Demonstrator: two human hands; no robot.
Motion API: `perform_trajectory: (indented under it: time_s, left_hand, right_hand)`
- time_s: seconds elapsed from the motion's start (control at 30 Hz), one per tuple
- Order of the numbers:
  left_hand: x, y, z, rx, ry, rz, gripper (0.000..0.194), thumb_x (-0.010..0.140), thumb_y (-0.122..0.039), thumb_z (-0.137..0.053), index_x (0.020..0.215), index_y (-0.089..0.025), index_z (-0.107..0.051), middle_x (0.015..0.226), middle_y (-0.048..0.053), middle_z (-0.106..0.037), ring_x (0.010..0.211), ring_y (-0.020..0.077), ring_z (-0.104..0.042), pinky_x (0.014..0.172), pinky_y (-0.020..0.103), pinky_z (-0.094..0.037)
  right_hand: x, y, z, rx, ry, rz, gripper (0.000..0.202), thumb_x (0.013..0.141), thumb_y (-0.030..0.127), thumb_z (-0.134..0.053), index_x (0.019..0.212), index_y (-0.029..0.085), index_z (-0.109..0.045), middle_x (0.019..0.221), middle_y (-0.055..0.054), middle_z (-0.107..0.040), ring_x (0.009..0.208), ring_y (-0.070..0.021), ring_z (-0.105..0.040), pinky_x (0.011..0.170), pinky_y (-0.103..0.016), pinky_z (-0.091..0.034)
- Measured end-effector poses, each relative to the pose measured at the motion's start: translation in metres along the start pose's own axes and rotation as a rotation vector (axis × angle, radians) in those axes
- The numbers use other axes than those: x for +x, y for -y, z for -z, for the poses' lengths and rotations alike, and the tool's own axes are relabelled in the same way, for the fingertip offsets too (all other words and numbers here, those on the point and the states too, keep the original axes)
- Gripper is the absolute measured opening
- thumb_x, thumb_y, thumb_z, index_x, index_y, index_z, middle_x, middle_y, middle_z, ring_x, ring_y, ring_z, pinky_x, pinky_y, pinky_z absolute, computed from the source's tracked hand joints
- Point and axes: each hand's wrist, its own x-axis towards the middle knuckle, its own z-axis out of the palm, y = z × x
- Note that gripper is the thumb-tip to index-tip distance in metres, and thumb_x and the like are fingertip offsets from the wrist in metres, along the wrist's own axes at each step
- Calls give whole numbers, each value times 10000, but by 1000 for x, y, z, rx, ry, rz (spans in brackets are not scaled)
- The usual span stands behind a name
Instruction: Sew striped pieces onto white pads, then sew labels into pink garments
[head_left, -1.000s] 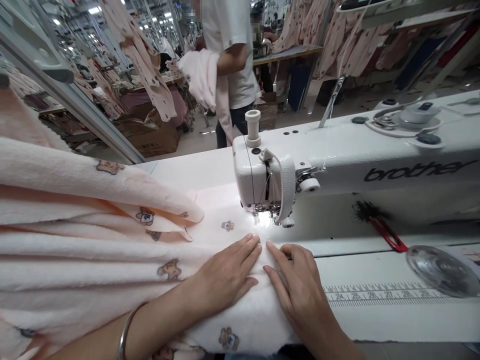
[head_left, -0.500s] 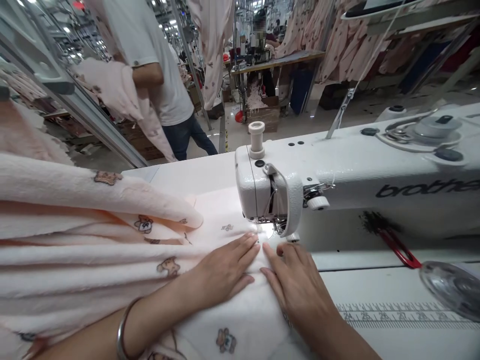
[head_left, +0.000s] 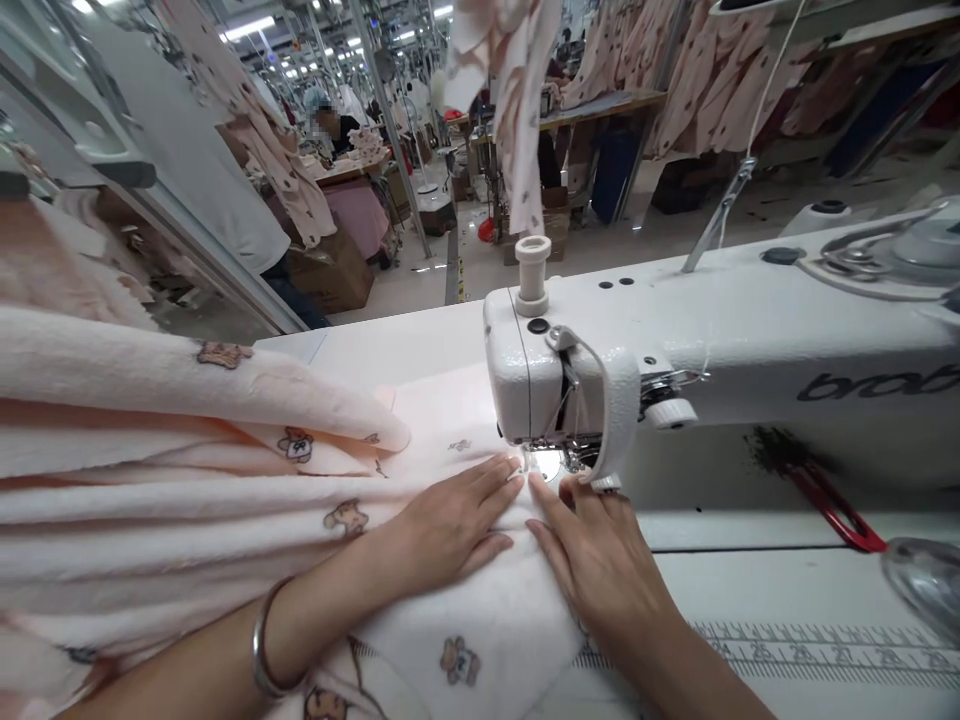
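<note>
Pink plush fabric printed with small bears runs from the left to the needle area of a white sewing machine. My left hand lies flat on this fabric, fingertips just in front of the presser foot. To its right, my right hand rests at the fabric's edge, index finger and thumb stretched out and the other fingers bent near the machine head. A lit patch shows under the needle. The exact needle point is too small to make out.
A red-handled brush lies under the machine arm, with a clear round plastic part beside it. A printed ruler runs along the table. Thick folds of fabric pile at left. Behind, a person in white stands past a metal rail.
The view has shifted slightly, so the machine appears farther right. The person in white has moved left, and hanging fabric behind has swung right. Both hands stay on the fabric near the presser foot.
</note>
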Motion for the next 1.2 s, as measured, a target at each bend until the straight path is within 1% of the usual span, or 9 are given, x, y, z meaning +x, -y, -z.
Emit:
perform_trajectory:
  time_s: [0.07, 0.23, 0.37, 0.53, 0.67, 0.83, 1.0, 1.1, 1.2]
  left_hand:
    - [1, 0, 1, -3, 7, 3, 447, 918, -298, -435, 1302, -71, -401, 1371, 208, -423, 1304, 291, -377, 1056, 417, -398]
    - [3, 0, 4, -25, 5, 10, 405, 927, -299, -415, 1284, -110, -427, 1346, 185, -453, 1291, 296, -393, 1034, 446, -420]
    - [4, 0, 4, -36, -4, 3, 412, 927, -300, -411, 1287, -101, -425, 1336, 188, -459, 1277, 296, -410, 1029, 441, -424]
    - [7, 5, 8, -38, 5, 15, 337, 919, -287, -420, 1206, -123, -489, 1276, 164, -498, 1256, 297, -424, 1025, 447, -420]
    - [11, 11, 8, -28, 0, 51, 356, 927, -310, -407, 1234, -137, -456, 1276, 145, -486, 1244, 280, -429, 1026, 431, -416]
    - [13, 12, 6, -27, -30, 56, 338, 920, -287, -410, 1223, -140, -439, 1269, 135, -479, 1229, 265, -435, 1029, 421, -407]
    - [12, 12, 4, -15, -51, 56, 386, 923, -284, -396, 1276, -129, -384, 1270, 133, -481, 1243, 246, -423, 1048, 401, -389]
    - [11, 10, 3, 2, -71, 44, 422, 920, -287, -403, 1306, -121, -363, 1294, 138, -472, 1254, 244, -417, 1054, 399, -388]
    - [8, 7, 2, 34, -95, 37, 445, 910, -290, -422, 1317, -118, -363, 1314, 146, -472, 1263, 257, -418, 1055, 410, -394]
  right_hand:
    - [0, 0, 0, -9, -1, 1, 353, 930, 271, -392, 1168, 99, -587, 963, -150, -542, 862, -260, -486, 747, -404, -438]
    - [-1, 0, 1, -8, 17, -15, 367, 940, 302, -371, 1182, 123, -580, 949, -139, -542, 855, -250, -492, 726, -380, -439]
    - [-2, 0, 0, -18, 10, -29, 378, 946, 313, -355, 1185, 128, -582, 935, -138, -541, 860, -254, -495, 719, -383, -441]
    - [1, 1, 0, -23, 18, -45, 390, 953, 314, -328, 1209, 144, -568, 969, -147, -542, 878, -256, -496, 719, -386, -447]
    - [2, 3, 1, -15, 28, -67, 391, 952, 318, -339, 1251, 156, -531, 993, -143, -532, 927, -268, -487, 740, -397, -456]
    - [-1, 5, 5, 19, 23, -81, 366, 947, 285, -357, 1233, 133, -527, 999, -142, -521, 990, -282, -464, 777, -421, -465]
    - [-6, 8, 12, 65, 30, -53, 332, 933, 245, -396, 1212, 122, -528, 1022, -139, -525, 1013, -265, -475, 805, -419, -471]
    - [-10, 11, 16, 71, 17, -23, 335, 935, 242, -396, 1212, 100, -520, 1097, -148, -530, 1061, -261, -468, 860, -424, -460]
    - [-15, 14, 13, 55, -16, 7, 374, 945, 262, -375, 1235, 58, -494, 1194, -167, -526, 1148, -276, -433, 912, -432, -440]
